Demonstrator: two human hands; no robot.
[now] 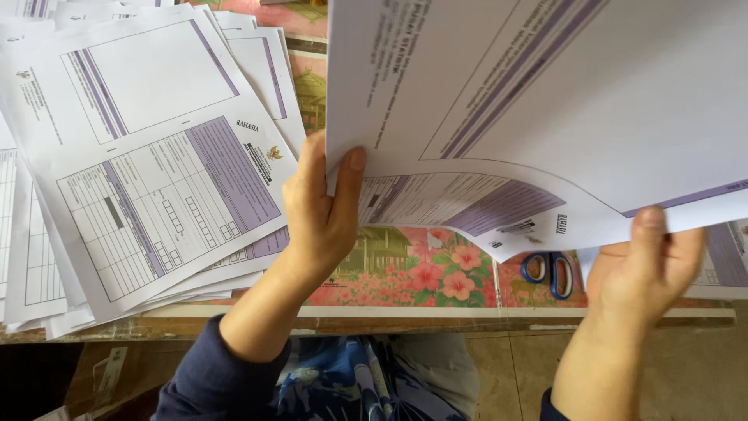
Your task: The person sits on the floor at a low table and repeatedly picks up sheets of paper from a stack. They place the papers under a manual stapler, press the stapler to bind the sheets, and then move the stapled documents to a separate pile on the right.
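Observation:
A large white printed form sheet (545,93) with purple bands is lifted above the table and curls over. My left hand (321,210) pinches its lower left edge, thumb on top. My right hand (647,269) grips its lower right edge from below, thumb pressed on the paper. To the left lies a fanned stack of similar forms (148,171), apart from both hands.
The table (436,312) has a floral pink and green cover. Blue-handled scissors (549,273) lie on it under the raised sheet, between my hands. More forms (725,261) sit at the right edge. Below the table's front edge are my lap and a tiled floor.

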